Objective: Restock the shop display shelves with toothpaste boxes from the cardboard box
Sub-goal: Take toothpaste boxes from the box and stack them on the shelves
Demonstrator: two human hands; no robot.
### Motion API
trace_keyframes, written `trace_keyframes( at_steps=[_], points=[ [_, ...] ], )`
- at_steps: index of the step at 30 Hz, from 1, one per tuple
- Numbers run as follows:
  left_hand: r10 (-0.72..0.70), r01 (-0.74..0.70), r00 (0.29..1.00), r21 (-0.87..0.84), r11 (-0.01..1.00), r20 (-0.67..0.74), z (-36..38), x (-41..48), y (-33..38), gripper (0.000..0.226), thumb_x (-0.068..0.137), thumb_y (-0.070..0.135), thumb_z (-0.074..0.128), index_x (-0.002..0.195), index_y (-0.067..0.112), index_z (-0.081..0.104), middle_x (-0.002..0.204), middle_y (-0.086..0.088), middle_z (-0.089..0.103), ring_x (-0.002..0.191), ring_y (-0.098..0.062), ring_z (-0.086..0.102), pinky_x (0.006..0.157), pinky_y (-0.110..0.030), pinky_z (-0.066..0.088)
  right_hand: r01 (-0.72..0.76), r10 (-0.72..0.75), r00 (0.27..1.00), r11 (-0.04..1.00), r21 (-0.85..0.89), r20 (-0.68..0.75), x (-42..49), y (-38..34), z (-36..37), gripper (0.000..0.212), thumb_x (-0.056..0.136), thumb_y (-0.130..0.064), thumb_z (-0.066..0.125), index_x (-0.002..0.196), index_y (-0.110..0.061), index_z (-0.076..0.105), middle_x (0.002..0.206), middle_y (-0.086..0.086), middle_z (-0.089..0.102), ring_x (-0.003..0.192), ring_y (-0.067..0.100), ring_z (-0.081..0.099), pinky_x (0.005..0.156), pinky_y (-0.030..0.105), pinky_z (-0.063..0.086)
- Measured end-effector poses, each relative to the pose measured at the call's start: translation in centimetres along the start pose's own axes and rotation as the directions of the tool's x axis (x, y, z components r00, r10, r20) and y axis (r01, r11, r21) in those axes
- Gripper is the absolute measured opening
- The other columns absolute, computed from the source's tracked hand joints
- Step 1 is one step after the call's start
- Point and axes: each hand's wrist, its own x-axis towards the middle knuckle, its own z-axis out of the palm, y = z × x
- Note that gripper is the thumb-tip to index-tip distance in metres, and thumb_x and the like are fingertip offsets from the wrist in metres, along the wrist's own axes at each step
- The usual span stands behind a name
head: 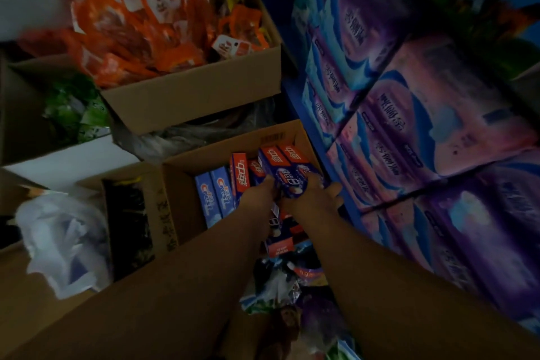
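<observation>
Beyond our left hand we see a carton heaped with orange packets. Stacked purple tissue packs rise just right of our right hand; a white plastic bag lies well left.

"Crest" on two blue toothpaste boxes

The left forearm and right forearm, both bare, reach forward and down and converge until the wrists are nearly touching. The left hand and right hand sit side by side, backs up, gripping a pair of toothpaste boxes between them. The right fingers curl round the far right side, while the left fingertips are hidden beneath.
</observation>
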Motion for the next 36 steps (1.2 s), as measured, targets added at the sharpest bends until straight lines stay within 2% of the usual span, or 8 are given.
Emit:
trace_keyframes(
  at_steps=[4,7,11,16,23,26,32,36],
  points=[
    [0.021,-0.022,0.999,0.003,1.0,0.036,-0.5,-0.2,0.1,0.04,0.099,0.03,0.047,0.13,0.004,0.052,0.115,-0.007,0.064,0.097,-0.023,0.063,0.077,-0.031,0.048,0.019,-0.016,0.998,0.999,0.046,-0.053,-0.9,-0.3,-0.6,0.082,0.069,-0.051,0.07,0.139,-0.04,0.029,0.142,0.01,0.008,0.129,0.04,0.017,0.101,0.058,0.038],
    [-0.002,0.003,0.996,-0.013,1.0,0.085,-1.1,-0.2,0.2,0.044,0.097,0.037,0.05,0.129,0.008,0.054,0.127,-0.01,0.062,0.109,-0.027,0.061,0.094,-0.039,0.051,0.033,-0.025,0.997,0.992,0.119,-0.067,-2.5,-0.6,-1.9,0.079,0.07,-0.053,0.069,0.139,-0.038,0.034,0.142,0.007,0.007,0.13,0.039,0.018,0.102,0.055,0.039],
    [-0.06,0.068,0.984,-0.04,0.997,0.168,-2.4,-1.2,1.1,0.049,0.095,0.042,0.05,0.128,0.005,0.054,0.124,-0.017,0.063,0.097,-0.03,0.065,0.068,-0.04,0.055,0.152,-0.143,0.987,0.975,0.16,-0.069,-6.5,-0.5,-3.2,0.078,0.066,-0.057,0.069,0.137,-0.037,0.041,0.138,0.0,0.008,0.13,0.036,0.025,0.103,0.048,0.042],
    [0.008,0.009,0.99,-0.115,0.993,0.139,-6.4,-3.1,5.7,0.044,0.096,0.041,0.049,0.126,0.008,0.049,0.126,-0.014,0.058,0.109,-0.034,0.061,0.071,-0.046,0.051,0.4,-0.378,0.914,0.904,0.155,-0.149,-12.6,0.1,-5.0,0.077,0.073,-0.042,0.078,0.141,-0.03,0.044,0.136,0.003,0.02,0.128,0.018,0.029,0.112,0.029,0.032],
    [0.116,-0.181,0.961,0.251,0.951,0.253,-10.0,-8.7,12.1,0.04,0.091,0.041,0.058,0.114,0.008,0.055,0.094,-0.011,0.066,0.073,-0.025,0.063,0.048,-0.037,0.054,0.576,-0.543,0.806,0.812,0.099,-0.237,-22.0,0.7,-8.8,0.078,0.073,-0.038,0.081,0.141,-0.033,0.042,0.13,-0.011,0.014,0.118,-0.004,0.019,0.109,0.013,0.026],
    [0.054,-0.183,0.945,0.383,0.905,0.324,-10.1,-11.7,13.3,0.04,0.087,0.045,0.062,0.103,0.01,0.054,0.088,-0.012,0.065,0.073,-0.027,0.064,0.047,-0.036,0.056,0.582,-0.553,0.796,0.811,0.058,-0.248,-25.4,0.7,-10.6,0.078,0.073,-0.034,0.081,0.14,-0.035,0.041,0.128,-0.012,0.013,0.115,-0.005,0.02,0.095,-0.005,0.02],
    [0.149,-0.323,0.88,0.338,0.884,0.451,-7.2,-18.2,16.1,0.033,0.088,0.039,0.064,0.101,0.01,0.057,0.085,-0.013,0.067,0.071,-0.027,0.063,0.049,-0.042,0.058,0.599,-0.519,0.744,0.797,0.076,-0.42,-30.7,0.4,-15.2,0.087,0.071,-0.029,0.082,0.143,-0.037,0.034,0.137,-0.015,0.012,0.127,0.005,0.035,0.096,0.007,0.035],
    [0.303,-0.465,0.805,0.225,0.856,0.51,-4.3,-23.5,18.4,0.043,0.081,0.043,0.07,0.102,0.008,0.058,0.073,-0.011,0.074,0.06,-0.026,0.07,0.053,-0.042,0.059,0.677,-0.458,0.617,0.723,0.137,-0.64,-34.4,-0.6,-19.4,0.102,0.06,-0.038,0.083,0.144,-0.035,0.026,0.151,-0.01,0.006,0.12,-0.03,0.016,0.087,-0.012,0.017]
  ],
)
